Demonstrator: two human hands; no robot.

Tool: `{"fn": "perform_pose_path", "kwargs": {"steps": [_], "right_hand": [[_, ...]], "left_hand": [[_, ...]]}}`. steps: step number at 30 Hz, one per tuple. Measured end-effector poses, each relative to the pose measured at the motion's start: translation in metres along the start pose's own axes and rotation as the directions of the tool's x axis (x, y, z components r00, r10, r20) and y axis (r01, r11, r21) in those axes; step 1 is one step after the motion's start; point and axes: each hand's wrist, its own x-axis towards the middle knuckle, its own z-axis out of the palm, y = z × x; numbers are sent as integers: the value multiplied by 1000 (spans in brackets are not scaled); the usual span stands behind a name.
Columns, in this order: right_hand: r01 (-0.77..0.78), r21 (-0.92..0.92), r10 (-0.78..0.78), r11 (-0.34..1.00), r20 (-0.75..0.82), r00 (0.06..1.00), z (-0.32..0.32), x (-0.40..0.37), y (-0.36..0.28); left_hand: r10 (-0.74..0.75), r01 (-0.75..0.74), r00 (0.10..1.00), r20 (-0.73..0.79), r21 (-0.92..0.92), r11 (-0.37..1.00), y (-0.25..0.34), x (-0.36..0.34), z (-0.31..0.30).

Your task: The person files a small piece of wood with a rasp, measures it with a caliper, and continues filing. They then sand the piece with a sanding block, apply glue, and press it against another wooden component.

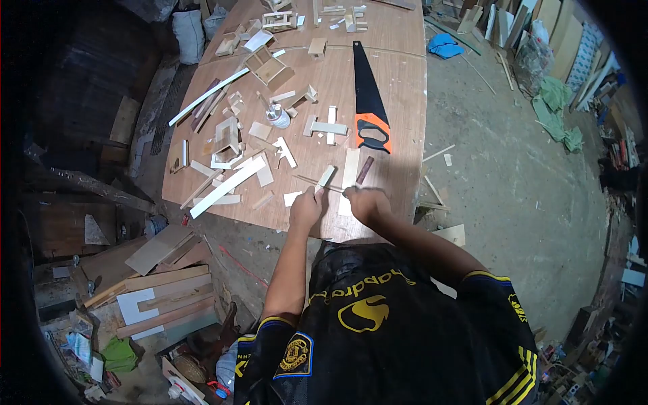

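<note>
My left hand (307, 208) is closed around a small pale wood block (327, 177), holding it tilted above the table near its front edge. My right hand (368, 204) grips a thin, narrow file-like tool (307, 179) that points left and crosses the block. The fist hides the tool's handle end. Beneath and beside the right hand lie a flat pale wood strip (351, 167) and a dark reddish stick (364, 170). Farther off is a handsaw (370, 88) with an orange and black handle. Left of it sits a cross-shaped wood piece (330, 127).
The wooden table (398, 74) carries many offcuts, small open wood boxes (270, 69), a jar (277, 116) with sticks in it and a long white strip (228, 187). Boards (162, 250) are piled at the lower left. A blue bag (444, 46) lies on the floor at right.
</note>
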Motion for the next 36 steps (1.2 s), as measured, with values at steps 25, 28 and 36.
{"fn": "perform_pose_path", "kwargs": {"steps": [25, 28, 36], "right_hand": [[55, 116, -38, 992, -145, 989, 18, 9, -5], [47, 127, -32, 991, -116, 993, 23, 9, -10], [84, 191, -55, 978, -152, 987, 13, 5, 4]], "left_hand": [[7, -19, 996, -91, -138, 990, -16, 5, 1], [25, -21, 999, 38, -98, 995, 0, -1, 3], [-123, 117, 991, -56, -91, 989, -14, 8, 8]]}}
